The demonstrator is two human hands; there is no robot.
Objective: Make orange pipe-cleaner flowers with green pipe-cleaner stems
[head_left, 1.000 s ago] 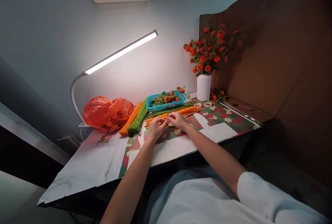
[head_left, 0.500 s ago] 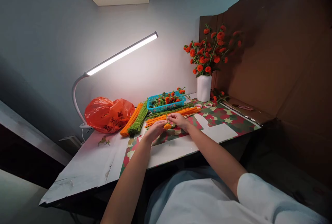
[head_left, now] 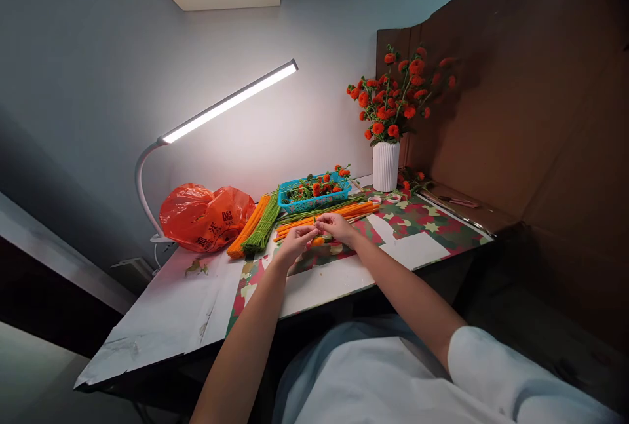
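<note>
Over the middle of the table, my left hand (head_left: 295,244) and my right hand (head_left: 339,227) meet with pinched fingertips on the short green stem of a small orange flower (head_left: 318,240). The flower head hangs just below the fingers, partly covered by them. Orange stems (head_left: 354,211) lie right behind my hands, and a bundle of green stems (head_left: 263,225) is to their left. Farther back a blue basket (head_left: 314,202) holds orange flowers with green stems.
A red plastic bag (head_left: 204,217) and a lit desk lamp (head_left: 230,101) are at the left. A white vase (head_left: 386,167) of orange flowers stands at the back right, near tape rolls (head_left: 394,198) and a cardboard wall (head_left: 515,96).
My left fingers have shifted up and closer to the right fingertips at the stem. The orange flower head now shows less clearly below them.
</note>
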